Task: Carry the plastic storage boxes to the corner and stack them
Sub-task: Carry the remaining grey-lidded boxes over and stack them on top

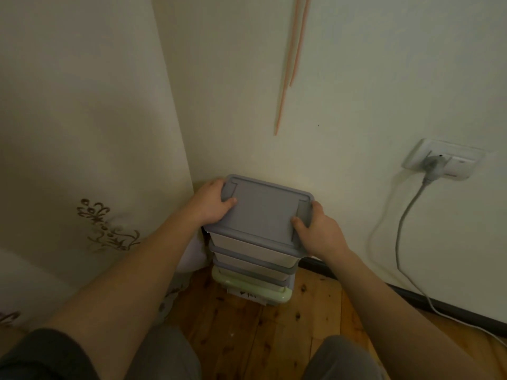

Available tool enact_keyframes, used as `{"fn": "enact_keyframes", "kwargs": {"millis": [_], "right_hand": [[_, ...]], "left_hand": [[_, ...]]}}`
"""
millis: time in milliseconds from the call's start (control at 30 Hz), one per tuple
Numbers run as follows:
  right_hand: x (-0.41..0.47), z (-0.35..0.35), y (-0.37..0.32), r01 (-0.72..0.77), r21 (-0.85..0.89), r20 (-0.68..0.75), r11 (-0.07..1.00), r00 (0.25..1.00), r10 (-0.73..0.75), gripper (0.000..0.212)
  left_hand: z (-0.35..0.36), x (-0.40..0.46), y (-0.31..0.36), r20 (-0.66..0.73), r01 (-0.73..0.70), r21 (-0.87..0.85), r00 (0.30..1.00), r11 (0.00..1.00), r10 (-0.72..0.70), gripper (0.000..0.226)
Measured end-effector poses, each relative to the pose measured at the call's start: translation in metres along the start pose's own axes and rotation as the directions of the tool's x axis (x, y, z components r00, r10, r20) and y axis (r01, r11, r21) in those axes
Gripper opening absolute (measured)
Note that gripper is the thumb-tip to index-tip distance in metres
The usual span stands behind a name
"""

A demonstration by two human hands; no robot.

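A stack of plastic storage boxes stands in the room's corner on the wooden floor. The top box (263,212) has a grey lid and pale translucent walls. Under it sit two more grey-lidded boxes (255,266), and at the bottom a box with a pale green lid (255,290). My left hand (210,205) grips the top box's left edge, thumb on the lid. My right hand (319,230) grips its right edge, thumb also on the lid. The fingers of both hands curl down over the sides and are hidden.
A cream curtain (82,160) with brown embroidery hangs at the left, touching the floor beside the stack. A wall socket (444,160) with a grey plug and cable (400,242) is at the right. A dark skirting board (411,296) runs along the wall. My knees show at the bottom.
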State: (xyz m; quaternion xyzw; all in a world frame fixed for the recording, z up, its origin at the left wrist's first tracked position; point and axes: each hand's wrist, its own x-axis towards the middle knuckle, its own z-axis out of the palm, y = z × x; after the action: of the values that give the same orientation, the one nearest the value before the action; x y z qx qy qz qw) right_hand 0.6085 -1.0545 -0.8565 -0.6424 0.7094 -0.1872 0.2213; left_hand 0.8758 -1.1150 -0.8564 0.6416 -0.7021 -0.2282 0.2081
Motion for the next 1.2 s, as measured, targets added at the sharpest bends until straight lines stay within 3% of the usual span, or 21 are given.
{"fn": "enact_keyframes", "kwargs": {"millis": [467, 600, 700, 833, 1200], "right_hand": [[0.000, -0.007, -0.005, -0.033, -0.090, 0.070, 0.995, 0.997, 0.039, 0.071], [0.005, -0.017, -0.007, -0.045, -0.165, 0.082, 0.985, 0.995, 0.059, 0.062], [0.014, -0.034, -0.012, -0.046, -0.206, 0.072, 0.977, 0.995, 0.062, 0.054], [0.020, -0.065, -0.024, -0.048, -0.237, 0.047, 0.970, 0.997, 0.061, 0.058], [0.007, -0.174, -0.099, -0.034, -0.137, 0.087, 0.990, 0.995, 0.046, 0.059]], "left_hand": [[-0.003, 0.003, 0.000, 0.053, 0.026, -0.030, 0.998, 0.999, -0.024, 0.054], [-0.009, 0.004, 0.002, 0.078, 0.071, -0.029, 0.995, 0.997, -0.069, 0.052], [-0.019, 0.006, 0.007, 0.064, 0.112, 0.038, 0.991, 0.993, -0.114, 0.054], [-0.033, 0.001, 0.021, 0.018, 0.161, 0.084, 0.986, 0.983, -0.163, 0.063], [-0.129, -0.026, 0.104, -0.060, 0.199, -0.036, 0.978, 0.979, -0.201, 0.055]]}}
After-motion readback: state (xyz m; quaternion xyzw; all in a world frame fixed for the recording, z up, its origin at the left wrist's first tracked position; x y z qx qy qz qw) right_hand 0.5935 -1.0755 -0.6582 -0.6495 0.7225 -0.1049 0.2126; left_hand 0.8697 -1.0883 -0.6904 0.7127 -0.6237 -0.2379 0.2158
